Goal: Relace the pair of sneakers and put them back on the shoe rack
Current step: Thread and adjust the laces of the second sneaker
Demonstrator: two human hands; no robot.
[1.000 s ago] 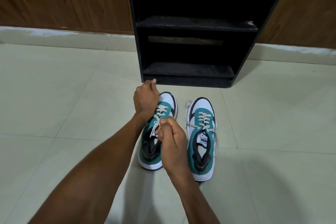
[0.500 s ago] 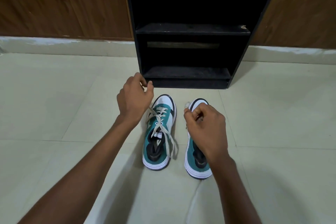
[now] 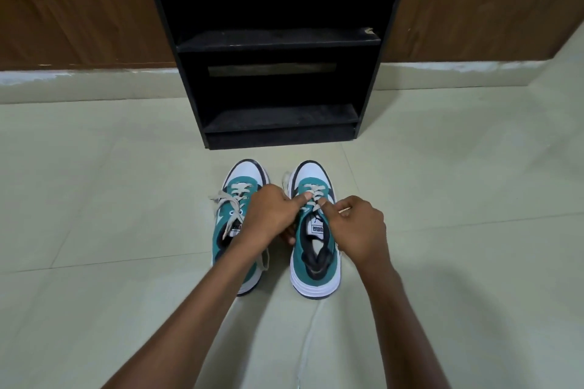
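- The tiled floor (image 3: 94, 199) is seen from above, with wood-panelled walls (image 3: 79, 3) behind it.
- A black shoe rack (image 3: 278, 41) is stood against the wall; two dusty shelves are visible in it, and no shoes are held on them.
- Two bare forearms are stretched forward from the lower edge of the view and are drawn together over the right sneaker.
- A pair of teal-and-white sneakers is set side by side on the floor just in front of the rack, toes pointed towards it.
- The left sneaker (image 3: 240, 186) is partly covered by the left forearm; its beige lace (image 3: 226, 199) is left loose and splayed to the side.
- The right sneaker (image 3: 313, 262) is laced over its upper eyelets.
- The left hand (image 3: 271, 215) is curled, knuckles up — its thumb is pressed against the right sneaker's lace (image 3: 313, 199).
- The right hand (image 3: 357, 227) is curled too, and the same lace is pinched at its fingertips.
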